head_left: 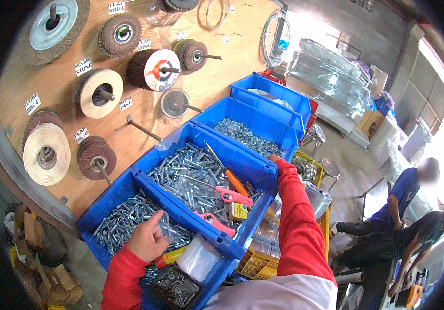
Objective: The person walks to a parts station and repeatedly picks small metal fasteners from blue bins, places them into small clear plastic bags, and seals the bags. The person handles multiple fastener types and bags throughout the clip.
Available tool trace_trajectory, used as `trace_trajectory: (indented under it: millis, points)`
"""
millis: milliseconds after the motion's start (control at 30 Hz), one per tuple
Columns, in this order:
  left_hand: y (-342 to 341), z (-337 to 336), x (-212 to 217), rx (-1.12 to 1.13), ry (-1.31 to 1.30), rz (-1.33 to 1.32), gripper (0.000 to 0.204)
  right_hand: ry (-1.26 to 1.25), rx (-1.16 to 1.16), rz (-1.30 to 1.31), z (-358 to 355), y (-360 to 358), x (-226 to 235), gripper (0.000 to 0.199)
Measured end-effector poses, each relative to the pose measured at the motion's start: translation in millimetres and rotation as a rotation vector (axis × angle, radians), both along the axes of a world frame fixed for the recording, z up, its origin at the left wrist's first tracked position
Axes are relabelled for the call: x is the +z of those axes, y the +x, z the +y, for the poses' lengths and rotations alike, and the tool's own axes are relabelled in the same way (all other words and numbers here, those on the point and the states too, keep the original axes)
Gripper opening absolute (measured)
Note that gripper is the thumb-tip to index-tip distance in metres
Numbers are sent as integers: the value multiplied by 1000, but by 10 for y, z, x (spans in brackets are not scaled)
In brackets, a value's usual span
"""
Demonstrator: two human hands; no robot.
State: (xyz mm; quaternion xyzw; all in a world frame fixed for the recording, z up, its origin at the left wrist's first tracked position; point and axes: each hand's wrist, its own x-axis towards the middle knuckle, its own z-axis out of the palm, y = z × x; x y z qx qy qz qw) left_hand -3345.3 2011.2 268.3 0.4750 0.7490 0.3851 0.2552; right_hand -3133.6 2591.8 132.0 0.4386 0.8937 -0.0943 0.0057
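My left hand (147,242) is over the near blue bin (96,249), which holds loose bolts (123,222). Its fingers are closed on a small clear plastic bag (166,226). My right arm stretches forward, and my right hand (274,157) is at the rim of a farther blue bin (211,110) filled with small screws (242,135). Its fingers are mostly hidden. Between them, the middle bin holds longer bolts (183,161), an orange-handled screwdriver (237,182), two pink-handled tools (234,197) and a small yellow box (238,211).
A stack of clear plastic bags (199,257) and a black tray of small hardware (176,285) sit nearest me. Grinding discs hang on pegs on the wooden board (144,111). A yellow crate (255,266) stands right of the bins. Two people (405,194) are at far right.
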Motion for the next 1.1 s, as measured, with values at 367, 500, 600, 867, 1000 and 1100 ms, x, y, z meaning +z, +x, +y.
trace_trajectory:
  millis: [367, 500, 600, 867, 1000, 1100]
  points:
    - [23, 13, 30, -50, 1, 59, 73, -601, -44, 1568, -1027, 155, 902, 34]
    - [48, 9, 30, -29, 57, 88, 67, -754, 383, 1230, -2780, -261, 1416, 40]
    - [53, 16, 21, -40, 54, 69, 67, -760, 633, 947, -3795, -575, 1465, 36]
    - [55, 21, 17, 9, 74, 96, 63, -231, 723, 393, -4277, -1049, 1668, 30]
    - [6, 21, -20, 39, 129, 66, 71, -552, 613, 411, -4193, -1148, 1709, 30]
    - [-35, 37, -70, 57, 81, 24, 64, -723, 525, 447, -4145, -1213, 1592, 34]
